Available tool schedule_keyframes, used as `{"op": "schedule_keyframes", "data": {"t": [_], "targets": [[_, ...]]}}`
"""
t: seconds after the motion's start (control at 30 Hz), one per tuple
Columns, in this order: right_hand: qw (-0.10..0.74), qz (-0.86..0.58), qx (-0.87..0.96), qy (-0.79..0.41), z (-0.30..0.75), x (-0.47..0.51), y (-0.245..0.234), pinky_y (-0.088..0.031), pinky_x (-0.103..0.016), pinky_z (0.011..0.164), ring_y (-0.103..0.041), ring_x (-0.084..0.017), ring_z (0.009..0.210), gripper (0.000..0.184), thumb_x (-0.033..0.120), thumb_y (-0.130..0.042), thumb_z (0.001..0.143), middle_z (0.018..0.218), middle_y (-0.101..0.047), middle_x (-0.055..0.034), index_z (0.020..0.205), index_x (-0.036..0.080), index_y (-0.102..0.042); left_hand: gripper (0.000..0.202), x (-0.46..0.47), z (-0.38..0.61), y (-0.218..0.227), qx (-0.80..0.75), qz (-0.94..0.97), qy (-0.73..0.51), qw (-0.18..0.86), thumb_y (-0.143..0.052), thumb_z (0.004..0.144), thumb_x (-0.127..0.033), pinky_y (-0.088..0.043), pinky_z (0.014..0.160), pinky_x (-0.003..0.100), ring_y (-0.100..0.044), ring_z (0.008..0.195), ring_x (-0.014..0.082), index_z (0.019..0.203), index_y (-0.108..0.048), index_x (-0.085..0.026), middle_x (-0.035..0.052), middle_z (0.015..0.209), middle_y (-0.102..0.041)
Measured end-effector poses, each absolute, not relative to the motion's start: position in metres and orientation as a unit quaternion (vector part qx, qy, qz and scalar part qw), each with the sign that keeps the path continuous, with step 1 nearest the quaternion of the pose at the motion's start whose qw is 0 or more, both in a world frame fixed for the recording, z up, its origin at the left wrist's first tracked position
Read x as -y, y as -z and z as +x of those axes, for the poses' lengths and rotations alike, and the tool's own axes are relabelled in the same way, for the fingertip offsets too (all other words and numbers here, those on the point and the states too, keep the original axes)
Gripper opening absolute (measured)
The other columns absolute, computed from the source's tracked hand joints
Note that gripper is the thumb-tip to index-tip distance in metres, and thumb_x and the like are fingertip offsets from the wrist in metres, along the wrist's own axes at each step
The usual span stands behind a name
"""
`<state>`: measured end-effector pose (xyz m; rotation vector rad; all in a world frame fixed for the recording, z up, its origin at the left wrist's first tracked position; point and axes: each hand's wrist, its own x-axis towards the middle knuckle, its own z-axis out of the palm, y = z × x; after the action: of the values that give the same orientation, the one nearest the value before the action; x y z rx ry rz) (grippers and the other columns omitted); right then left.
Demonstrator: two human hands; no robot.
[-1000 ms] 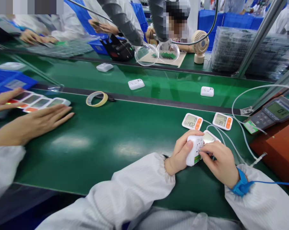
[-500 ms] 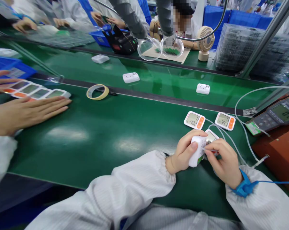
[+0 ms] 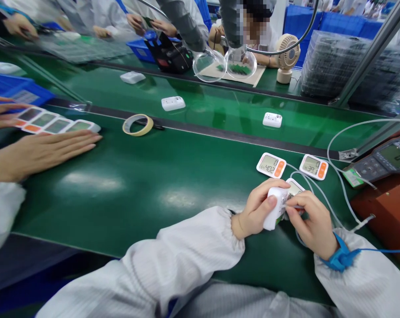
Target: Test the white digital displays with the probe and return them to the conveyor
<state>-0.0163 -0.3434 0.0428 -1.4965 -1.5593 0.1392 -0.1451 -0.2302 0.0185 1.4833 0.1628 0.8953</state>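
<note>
My left hand (image 3: 255, 207) is closed around a white blood pressure monitor (image 3: 275, 208), held tilted on edge above the green bench. At its side, my right hand (image 3: 310, 221) pinches the end of a thin air tube against the case; whether the end is seated in the port is hidden by my fingers. Just behind my hands lies another monitor (image 3: 294, 186), partly covered. Further back, two monitors with lit displays, one on the left (image 3: 271, 165) and one on the right (image 3: 314, 167), lie face up with tubes (image 3: 314, 187) running to them.
At right, a handheld pressure meter (image 3: 382, 161) rests by an orange-brown box (image 3: 379, 207). A tape roll (image 3: 138, 125) lies mid-bench. A co-worker's hand (image 3: 43, 152) rests by a row of monitors (image 3: 57, 125) at left. White units (image 3: 272, 119) sit on the green belt (image 3: 219, 104) beyond.
The white units on the belt have shifted left. My hands keep nearly the same hold, with the held monitor turned slightly. The co-worker's hands have barely moved.
</note>
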Motion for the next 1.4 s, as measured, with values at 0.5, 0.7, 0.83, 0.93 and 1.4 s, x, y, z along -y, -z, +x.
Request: {"op": "schedule_keyframes", "data": {"t": [0.5,0.7,0.83,0.93,1.4], "targets": [[0.466,-0.610,0.639,-0.051,-0.0163,0.3420,-0.0438,-0.051,-0.028,0.068,-0.062,-0.016,0.076,0.006,0.018,-0.058,0.095,0.082,-0.064,-0.0016,0.092,0.022,-0.062,0.040,0.2302,-0.1443,-0.0147,-0.084,0.651,-0.400,0.640,-0.048,0.096,-0.047,-0.046,0.089,0.039,-0.060,0.100,0.0257,0.114,-0.065,-0.016,0.0126,0.112,-0.064],[0.473,-0.603,0.640,-0.064,-0.0160,0.3421,-0.0441,-0.049,-0.026,0.069,-0.060,-0.014,0.077,0.007,0.015,-0.059,0.094,0.083,-0.063,-0.0003,0.093,0.022,-0.061,0.041,0.2303,-0.1441,-0.0169,-0.074,0.655,-0.407,0.632,-0.048,0.096,-0.048,-0.046,0.092,0.039,-0.060,0.102,0.0258,0.114,-0.065,-0.015,0.0129,0.112,-0.064],[0.477,-0.594,0.644,-0.070,-0.0169,0.3428,-0.0442,-0.047,-0.025,0.071,-0.059,-0.013,0.078,0.006,0.015,-0.059,0.094,0.084,-0.061,0.0007,0.094,0.021,-0.060,0.042,0.2309,-0.1439,-0.0173,-0.086,0.655,-0.392,0.640,-0.049,0.095,-0.049,-0.046,0.089,0.038,-0.060,0.100,0.0257,0.113,-0.065,-0.015,0.0127,0.111,-0.064],[0.475,-0.598,0.642,-0.068,-0.0182,0.3431,-0.0431,-0.047,-0.025,0.072,-0.059,-0.013,0.078,0.007,0.014,-0.059,0.094,0.084,-0.061,0.0007,0.093,0.021,-0.060,0.042,0.2311,-0.1439,-0.0171,-0.091,0.654,-0.388,0.643,-0.049,0.095,-0.050,-0.047,0.087,0.038,-0.060,0.098,0.0252,0.113,-0.065,-0.015,0.0125,0.110,-0.064],[0.470,-0.596,0.646,-0.081,-0.0149,0.3421,-0.0437,-0.046,-0.025,0.067,-0.059,-0.013,0.074,0.008,0.014,-0.059,0.093,0.080,-0.062,0.0017,0.090,0.022,-0.060,0.039,0.2315,-0.1447,-0.0173,-0.063,0.675,-0.396,0.620,-0.048,0.097,-0.045,-0.046,0.090,0.038,-0.060,0.100,0.0247,0.114,-0.065,-0.014,0.0125,0.109,-0.064]]}}
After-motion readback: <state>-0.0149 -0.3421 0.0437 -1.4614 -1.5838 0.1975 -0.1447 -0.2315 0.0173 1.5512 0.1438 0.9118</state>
